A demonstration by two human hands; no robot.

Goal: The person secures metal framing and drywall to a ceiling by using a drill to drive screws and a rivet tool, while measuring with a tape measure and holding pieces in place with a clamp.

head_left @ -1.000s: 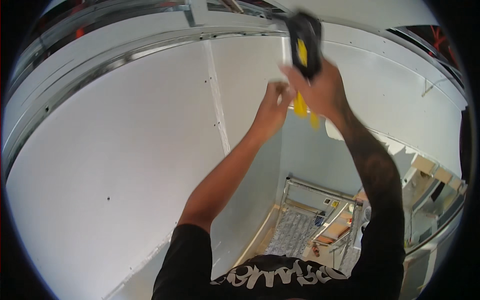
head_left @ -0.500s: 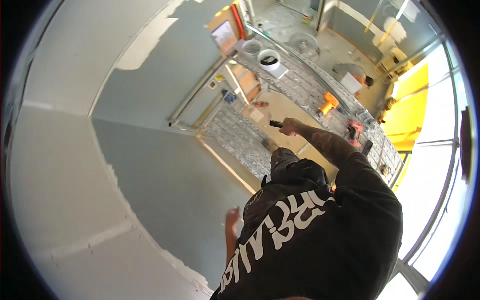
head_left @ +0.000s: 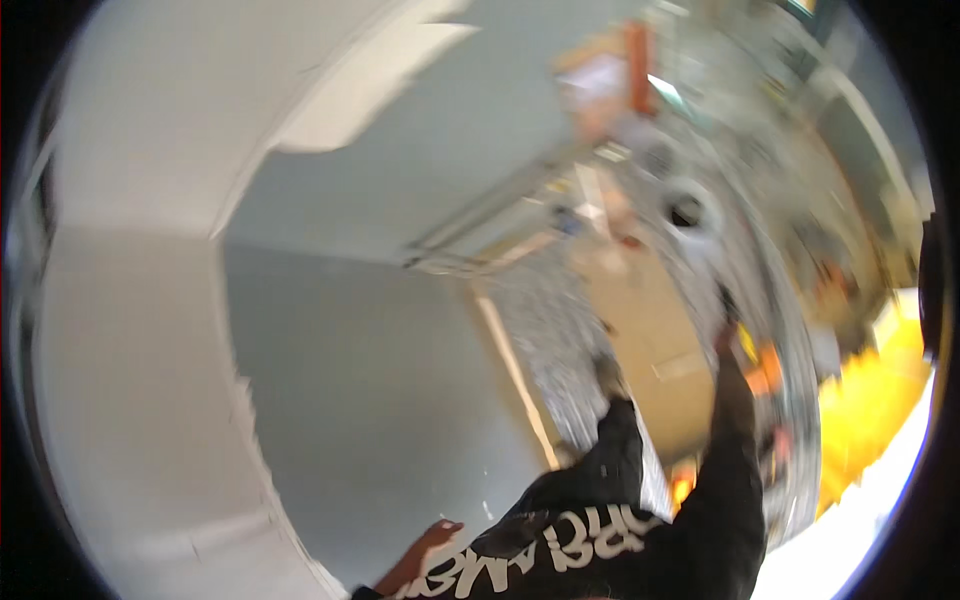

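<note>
My right hand, blurred, grips a dark tool with yellow showing beside it, over a grey work platform. An orange power drill lies close to that hand on the platform. My left hand is at the lower edge beside my black printed top, fingers curled; what they hold, if anything, is too small to make out. A white bucket stands farther along the platform.
A grey-blue wall and a jagged-edged white board surface fill the left. A metal rail crosses the middle. A brown board lies below. Bright yellow sheeting and glare are at the right.
A second ago both hands were raised at the ceiling with the black-and-yellow tool; they have come down and the view has swung down to the platform, now blurred by motion.
</note>
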